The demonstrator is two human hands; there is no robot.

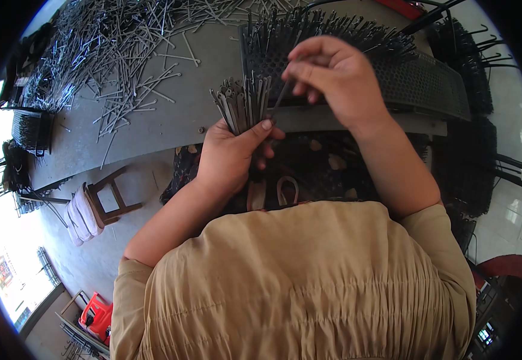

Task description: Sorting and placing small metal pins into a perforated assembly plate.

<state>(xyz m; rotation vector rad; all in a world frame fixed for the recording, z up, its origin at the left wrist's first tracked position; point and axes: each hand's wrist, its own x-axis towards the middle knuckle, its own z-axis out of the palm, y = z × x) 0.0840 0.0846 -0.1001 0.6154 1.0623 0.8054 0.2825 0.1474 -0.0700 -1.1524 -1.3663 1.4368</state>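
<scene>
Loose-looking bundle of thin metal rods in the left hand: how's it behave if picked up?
The bundle is probably stiff lengthwise, its rods looking straight and metallic. It may splay or shed pieces: the tops fan out and no tie shows outside the left hand. Dense packing suggests heavy for its size.

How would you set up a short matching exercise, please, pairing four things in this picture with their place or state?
Column one:
1. left hand
2. right hand
3. loose rods
4. tray

Column two:
A. scattered over the left part of the table
B. dark and perforated, beyond the right hand
C. gripping a bundle of rods
D. raised, holding a single rod

Right pairs: 1-C, 2-D, 3-A, 4-B.
</scene>
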